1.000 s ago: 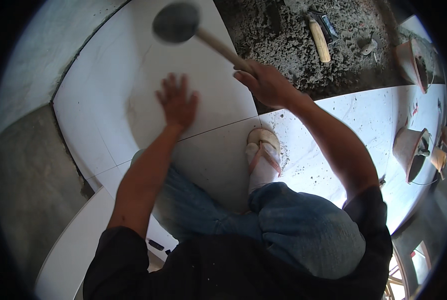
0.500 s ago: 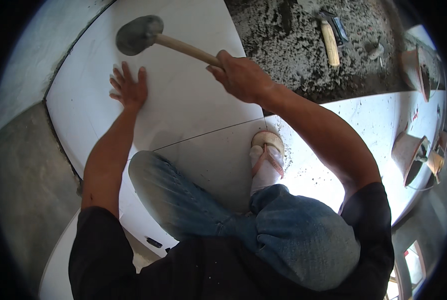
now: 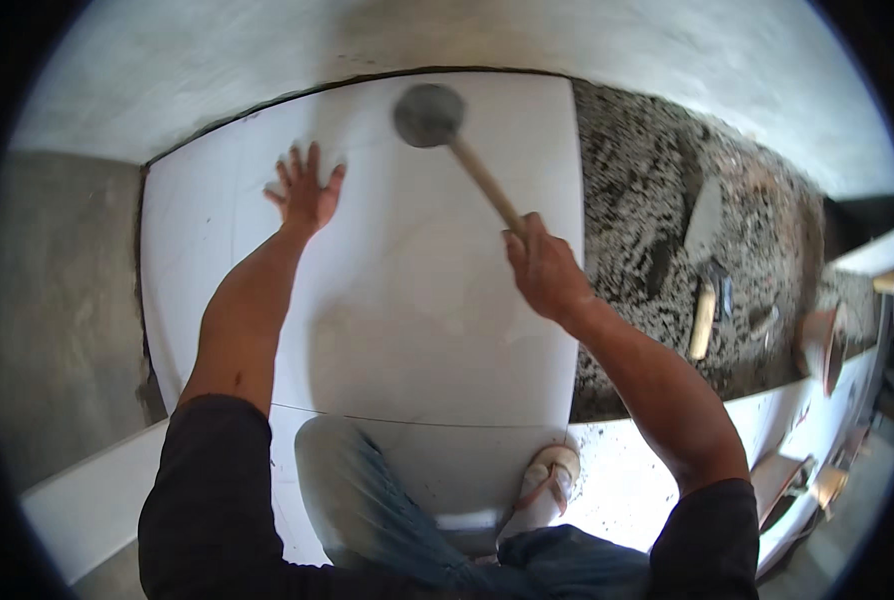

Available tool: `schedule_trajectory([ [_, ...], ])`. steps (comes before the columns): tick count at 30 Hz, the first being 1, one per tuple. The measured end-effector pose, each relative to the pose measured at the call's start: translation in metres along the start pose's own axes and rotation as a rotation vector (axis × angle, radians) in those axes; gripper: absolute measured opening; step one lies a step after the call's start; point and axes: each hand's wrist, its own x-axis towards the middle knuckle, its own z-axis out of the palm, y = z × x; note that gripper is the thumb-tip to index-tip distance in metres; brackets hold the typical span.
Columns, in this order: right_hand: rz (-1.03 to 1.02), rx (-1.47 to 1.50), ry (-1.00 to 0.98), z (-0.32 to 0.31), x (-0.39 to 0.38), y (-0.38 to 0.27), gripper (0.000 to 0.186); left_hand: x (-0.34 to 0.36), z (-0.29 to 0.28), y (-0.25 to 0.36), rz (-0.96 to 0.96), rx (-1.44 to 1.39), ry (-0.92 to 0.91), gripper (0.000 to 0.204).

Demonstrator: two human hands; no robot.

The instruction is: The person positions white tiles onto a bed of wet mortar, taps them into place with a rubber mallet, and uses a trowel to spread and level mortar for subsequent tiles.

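A large white floor tile (image 3: 437, 290) lies in front of me, reaching the wall at the far side. My right hand (image 3: 547, 265) is wrapped around the wooden handle of a mallet with a round dark grey head (image 3: 429, 114). The head hangs over the tile's far part; whether it touches the surface I cannot tell. On the left part of the tile, my left hand (image 3: 307, 190) rests with its fingers spread, holding nothing.
Rough grey mortar (image 3: 627, 200) borders the tile on the right. On it lie a wooden-handled tool (image 3: 704, 318) and a trowel-like blade (image 3: 704, 215). A bucket (image 3: 819, 345) stands farther right. Plastered walls (image 3: 67, 290) rise at the left and far side. My sandalled foot (image 3: 552, 475) is near the joint.
The view has shifted, showing more of the far wall. The mallet head has swung rightward, farther from my left hand. My left hand stays spread on the tile.
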Motion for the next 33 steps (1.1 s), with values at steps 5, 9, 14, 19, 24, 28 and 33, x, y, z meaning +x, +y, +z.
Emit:
schedule_trajectory([
  [5,0.163,-0.017,0.113,-0.001,0.04,-0.018,0.027,0.036,-0.006,-0.004,-0.008,-0.046,0.007,0.076],
  [9,0.216,-0.085,0.21,0.026,0.052,-0.004,0.025,0.063,-0.008,-0.037,-0.132,-0.14,0.065,0.079],
  [14,0.189,-0.017,0.512,0.021,0.053,0.008,0.04,0.085,-0.004,-0.04,-0.327,-0.256,0.116,0.085],
  [19,0.239,-0.206,0.347,0.007,0.062,0.029,0.041,0.088,-0.015,-0.052,-0.365,-0.307,0.107,0.086],
  [24,0.21,-0.253,0.319,-0.005,0.055,0.071,0.045,0.074,-0.005,-0.081,-0.116,-0.283,0.117,0.083],
  [28,0.344,-0.132,0.314,0.006,0.053,0.053,0.047,0.07,-0.009,-0.1,-0.05,-0.205,0.041,0.085],
  [33,0.445,-0.161,0.224,0.036,0.052,0.021,0.044,0.12,-0.002,-0.086,-0.16,-0.232,0.091,0.089],
])
